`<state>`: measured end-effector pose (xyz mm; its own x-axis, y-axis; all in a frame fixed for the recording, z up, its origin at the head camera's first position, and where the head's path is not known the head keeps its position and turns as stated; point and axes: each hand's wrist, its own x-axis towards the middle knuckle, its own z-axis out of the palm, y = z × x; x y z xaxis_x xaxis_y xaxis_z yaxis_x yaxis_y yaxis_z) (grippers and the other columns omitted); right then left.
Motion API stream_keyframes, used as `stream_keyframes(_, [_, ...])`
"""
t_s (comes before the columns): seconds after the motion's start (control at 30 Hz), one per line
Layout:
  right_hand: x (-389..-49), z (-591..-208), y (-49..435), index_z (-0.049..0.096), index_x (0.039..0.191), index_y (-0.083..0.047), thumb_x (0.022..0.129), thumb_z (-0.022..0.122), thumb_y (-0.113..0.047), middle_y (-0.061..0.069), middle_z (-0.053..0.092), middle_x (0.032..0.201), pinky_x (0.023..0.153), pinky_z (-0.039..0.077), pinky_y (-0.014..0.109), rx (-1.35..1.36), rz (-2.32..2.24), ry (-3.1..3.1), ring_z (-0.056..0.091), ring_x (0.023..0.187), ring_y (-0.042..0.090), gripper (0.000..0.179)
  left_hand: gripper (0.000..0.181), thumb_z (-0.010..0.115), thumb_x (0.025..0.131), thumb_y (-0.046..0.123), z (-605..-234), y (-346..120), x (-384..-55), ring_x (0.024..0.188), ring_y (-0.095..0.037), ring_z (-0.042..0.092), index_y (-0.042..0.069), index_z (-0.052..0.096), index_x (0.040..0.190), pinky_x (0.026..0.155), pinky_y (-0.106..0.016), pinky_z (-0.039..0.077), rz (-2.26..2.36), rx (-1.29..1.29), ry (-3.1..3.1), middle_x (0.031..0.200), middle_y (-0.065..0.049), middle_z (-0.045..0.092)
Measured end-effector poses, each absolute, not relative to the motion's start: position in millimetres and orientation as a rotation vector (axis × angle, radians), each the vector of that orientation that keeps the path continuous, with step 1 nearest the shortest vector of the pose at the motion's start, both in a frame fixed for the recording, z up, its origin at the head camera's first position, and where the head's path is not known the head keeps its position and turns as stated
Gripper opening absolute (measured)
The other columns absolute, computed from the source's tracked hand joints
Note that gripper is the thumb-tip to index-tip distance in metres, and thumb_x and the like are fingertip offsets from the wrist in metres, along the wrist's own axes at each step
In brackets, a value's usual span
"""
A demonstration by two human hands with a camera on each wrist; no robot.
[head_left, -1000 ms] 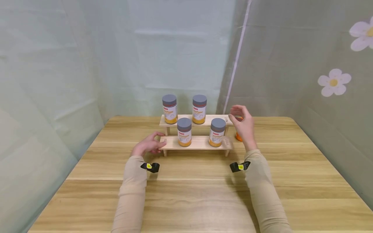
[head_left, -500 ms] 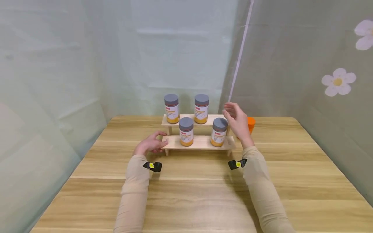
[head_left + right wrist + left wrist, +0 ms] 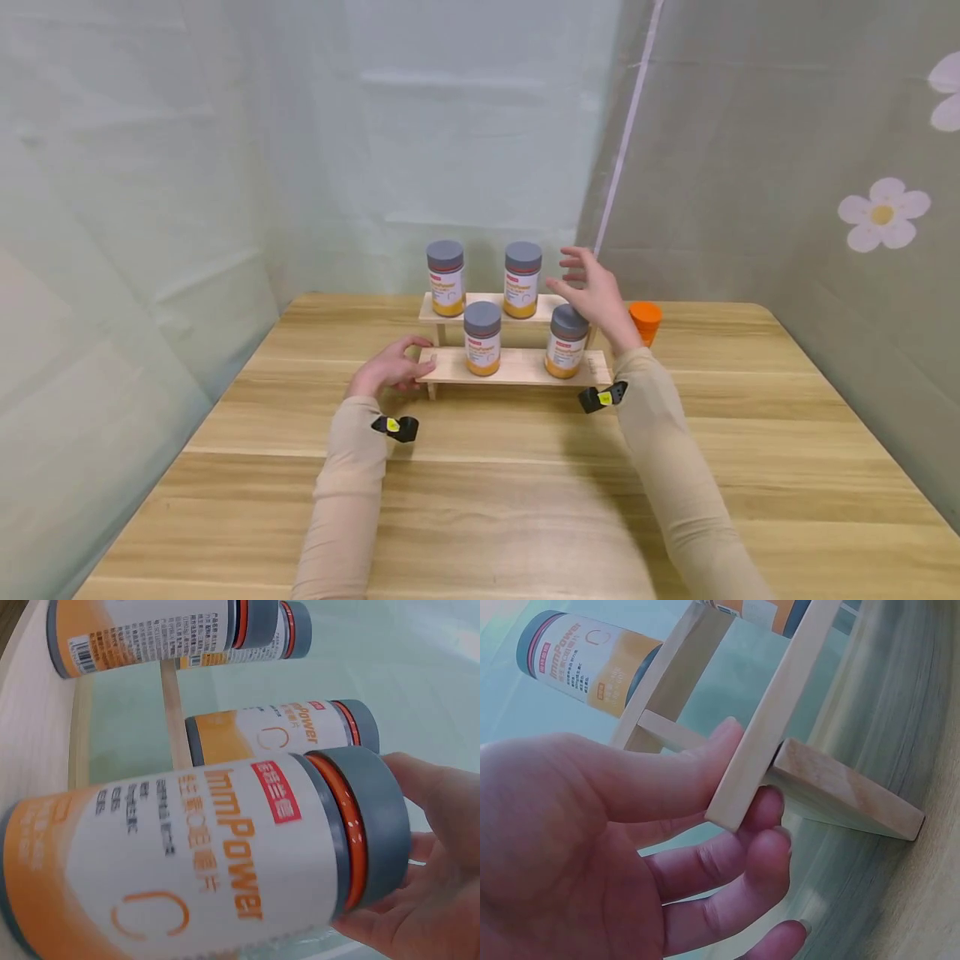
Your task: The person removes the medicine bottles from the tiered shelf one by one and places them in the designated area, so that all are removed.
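A two-step wooden display rack [image 3: 517, 367] carries several jars with grey lids and white-and-orange labels. My left hand [image 3: 393, 367] pinches the left end of the lower step; in the left wrist view the thumb [image 3: 720, 757] lies on the board's upper side, fingers beneath. My right hand [image 3: 596, 296] is in the air with spread, slightly bent fingers, over the lower right jar [image 3: 565, 350] and just right of the upper right jar [image 3: 521, 287]. In the right wrist view the lower right jar [image 3: 187, 855] partly hides this hand [image 3: 442, 855]; contact cannot be made out.
The upper left jar [image 3: 446, 287] and lower left jar [image 3: 482, 346] stand upright on the rack. An orange-lidded container [image 3: 645, 319] stands on the table right of the rack, partly behind the right hand. Pale fabric [image 3: 465, 150] hangs behind the wooden table [image 3: 487, 508].
My right hand has moved left from the right end of the upper step towards the upper right jar, uncovering the orange container. The left hand keeps its hold; the head view has shifted slightly.
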<state>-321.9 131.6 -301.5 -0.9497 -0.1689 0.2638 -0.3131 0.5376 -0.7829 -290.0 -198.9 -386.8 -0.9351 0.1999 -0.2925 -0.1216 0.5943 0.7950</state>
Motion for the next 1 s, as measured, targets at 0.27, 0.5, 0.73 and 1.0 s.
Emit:
stream_keyframes(0.27, [-333, -298, 121, 0.029, 0.150, -0.017, 0.092, 0.066, -0.029, 0.017, 0.039, 0.151, 0.109, 0.039, 0.051, 0.478, 1.574, -2.677, 0.044, 0.135, 0.039, 0.070, 0.054, 0.060, 0.097, 0.025, -387, -198, -289, 0.064, -0.013, 0.056, 0.009, 0.037, 0.142, 0.062, -0.029, 0.047, 1.272, 0.067, 2.482, 0.072, -0.001, 0.057])
stream_keyframes(0.5, [-333, -291, 113, 0.027, 0.150, -0.017, 0.090, 0.068, -0.032, 0.015, 0.037, 0.153, 0.112, 0.034, 0.053, 0.503, 1.535, -2.771, 0.038, 0.139, 0.038, 0.074, 0.054, 0.060, 0.097, 0.024, -387, -198, -287, 0.065, -0.013, 0.056, 0.008, 0.036, 0.142, 0.062, -0.028, 0.047, 1.271, 0.074, 2.476, 0.072, -0.001, 0.058])
stream_keyframes(0.73, [-332, -288, 106, 0.021, 0.152, -0.016, 0.090, 0.069, -0.030, 0.018, 0.039, 0.150, 0.111, 0.036, 0.052, 0.487, 1.593, -2.762, 0.040, 0.138, 0.034, 0.080, 0.053, 0.059, 0.097, 0.024, -385, -196, -285, 0.065, -0.012, 0.056, 0.008, 0.036, 0.142, 0.064, -0.029, 0.048, 1.277, 0.071, 2.478, 0.076, -0.003, 0.059])
stream_keyframes(1.0, [-338, -289, 106, 0.026, 0.150, -0.014, 0.089, 0.069, -0.029, 0.019, 0.043, 0.147, 0.111, 0.035, 0.052, 0.467, 1.628, -2.782, 0.042, 0.136, 0.035, 0.077, 0.054, 0.059, 0.097, 0.025, -386, -194, -286, 0.066, -0.012, 0.057, 0.009, 0.035, 0.143, 0.064, -0.029, 0.048, 1.270, 0.067, 2.477, 0.078, -0.002, 0.059])
